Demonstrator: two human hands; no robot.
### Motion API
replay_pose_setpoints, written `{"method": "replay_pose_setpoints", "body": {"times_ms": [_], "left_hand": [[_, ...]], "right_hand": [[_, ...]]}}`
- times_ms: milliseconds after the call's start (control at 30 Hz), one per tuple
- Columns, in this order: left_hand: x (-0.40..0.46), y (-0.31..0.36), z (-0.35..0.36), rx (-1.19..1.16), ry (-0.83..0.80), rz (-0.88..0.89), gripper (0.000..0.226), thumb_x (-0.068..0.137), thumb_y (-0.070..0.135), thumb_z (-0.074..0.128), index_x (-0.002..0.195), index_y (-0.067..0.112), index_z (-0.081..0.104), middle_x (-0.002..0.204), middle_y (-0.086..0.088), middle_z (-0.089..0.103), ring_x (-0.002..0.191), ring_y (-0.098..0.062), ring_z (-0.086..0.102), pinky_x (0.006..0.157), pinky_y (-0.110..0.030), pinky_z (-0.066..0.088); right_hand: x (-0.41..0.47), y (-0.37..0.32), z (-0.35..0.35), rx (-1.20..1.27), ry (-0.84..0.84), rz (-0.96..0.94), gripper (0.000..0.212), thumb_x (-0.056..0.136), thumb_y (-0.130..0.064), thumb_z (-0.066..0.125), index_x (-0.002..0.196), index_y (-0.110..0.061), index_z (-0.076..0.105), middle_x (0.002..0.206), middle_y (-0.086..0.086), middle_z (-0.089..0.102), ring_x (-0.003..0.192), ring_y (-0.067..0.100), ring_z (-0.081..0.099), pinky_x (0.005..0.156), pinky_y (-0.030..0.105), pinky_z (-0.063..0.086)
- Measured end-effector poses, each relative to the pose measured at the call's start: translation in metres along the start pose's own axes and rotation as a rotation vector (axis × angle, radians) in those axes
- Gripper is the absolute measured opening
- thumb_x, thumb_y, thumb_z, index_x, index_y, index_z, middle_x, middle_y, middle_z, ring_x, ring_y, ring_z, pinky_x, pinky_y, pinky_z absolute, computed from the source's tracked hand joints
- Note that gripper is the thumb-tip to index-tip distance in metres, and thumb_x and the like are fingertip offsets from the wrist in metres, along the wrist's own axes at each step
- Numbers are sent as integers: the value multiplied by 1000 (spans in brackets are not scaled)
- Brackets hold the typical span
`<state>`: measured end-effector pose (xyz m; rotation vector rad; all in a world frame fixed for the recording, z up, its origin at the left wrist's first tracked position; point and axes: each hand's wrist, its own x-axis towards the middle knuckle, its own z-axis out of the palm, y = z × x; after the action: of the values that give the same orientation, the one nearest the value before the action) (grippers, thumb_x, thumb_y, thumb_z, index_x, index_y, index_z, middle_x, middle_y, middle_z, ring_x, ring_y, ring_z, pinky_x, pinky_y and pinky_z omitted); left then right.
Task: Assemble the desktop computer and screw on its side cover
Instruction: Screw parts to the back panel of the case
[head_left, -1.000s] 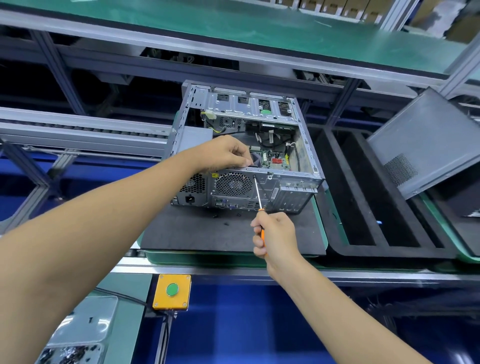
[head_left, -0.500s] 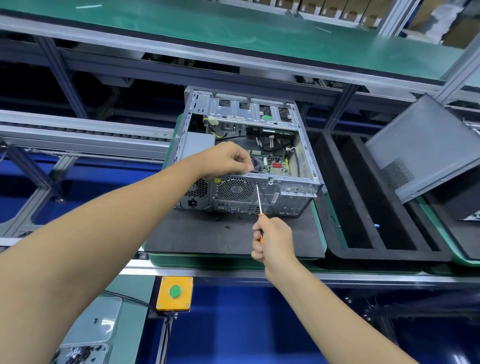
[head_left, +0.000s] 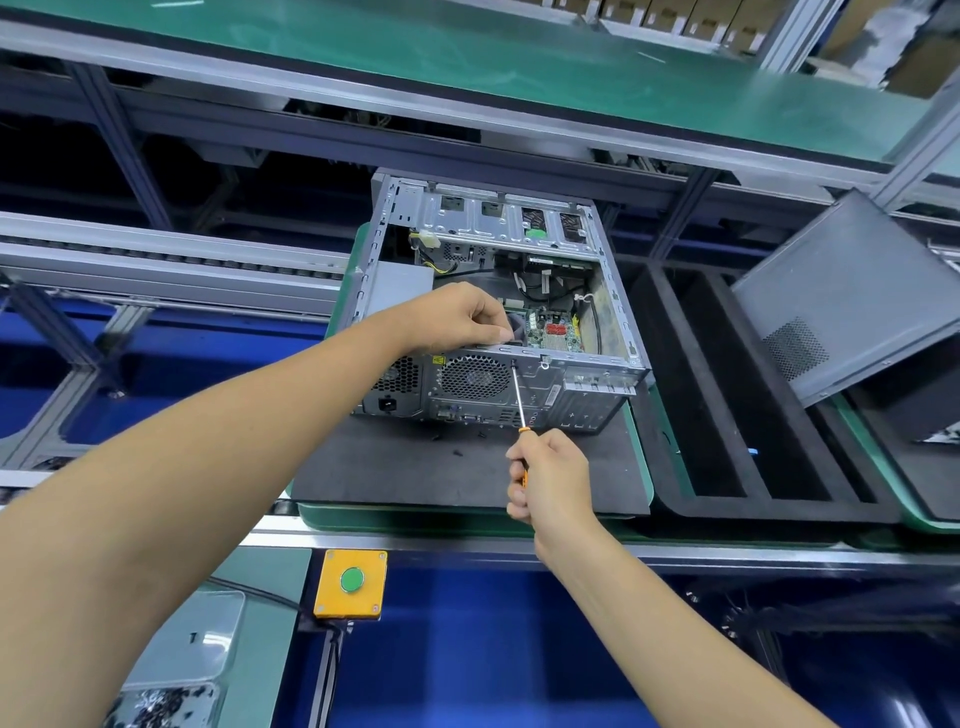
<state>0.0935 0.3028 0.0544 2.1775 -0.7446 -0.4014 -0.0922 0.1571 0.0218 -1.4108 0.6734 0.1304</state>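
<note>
We've got the open computer case (head_left: 498, 312) lying on its side on the dark mat (head_left: 415, 467), rear panel facing us. Our left hand (head_left: 457, 317) grips the top rear edge by the fan. Our right hand (head_left: 550, 475) is clamped on the orange-handled screwdriver (head_left: 519, 400), tip on a rear-panel screw. Side cover (head_left: 841, 296) leans tilted at right, well apart.

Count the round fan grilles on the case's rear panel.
2. The big grille sits mid-panel, just left of the screwdriver. A smaller grille is at the panel's left end, partly behind the left forearm. Others may be hidden.
</note>
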Motion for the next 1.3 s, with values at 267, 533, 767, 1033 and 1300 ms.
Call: {"method": "replay_pose_setpoints", "body": {"times_ms": [267,533,767,1033,1300], "left_hand": [[3,-3,1,6,-4,-14,17,97,34,66,84,25,72,65,16,63,56,-1,53,54,-15,43],[0,-1,0,9,-1,-5,17,97,32,65,84,22,72,62,16,62,52,2,51,52,-11,40],[0,1,0,-3,-13,-15,19,98,30,65,86,18,72,62,14,60,53,-1,49,52,-13,40],[-4,6,-1,-3,-16,-20,19,99,28,64,83,20,69,58,17,57,51,-1,48,51,-13,39],[-7,9,-2,-6,-16,-23,19,100,26,64,83,18,69,55,17,55,49,1,45,51,-13,37]], "right_hand": [[1,-1,-1,7,-9,27,21,90,-4,52,72,-12,45,51,-2,47,39,14,31,38,22,25],[3,0,-2,19,-15,34,22,89,-5,52,71,-13,44,54,-2,47,41,15,29,40,22,24],[3,0,-2,28,-23,38,24,91,-6,53,71,-14,43,53,-2,46,41,14,29,40,23,24],[5,2,-1,19,-18,49,23,91,-6,52,72,-14,43,53,-3,47,41,14,29,39,23,24],[8,3,-1,8,-20,47,20,90,-6,52,73,-14,45,54,-2,47,42,14,30,40,23,24]]}}
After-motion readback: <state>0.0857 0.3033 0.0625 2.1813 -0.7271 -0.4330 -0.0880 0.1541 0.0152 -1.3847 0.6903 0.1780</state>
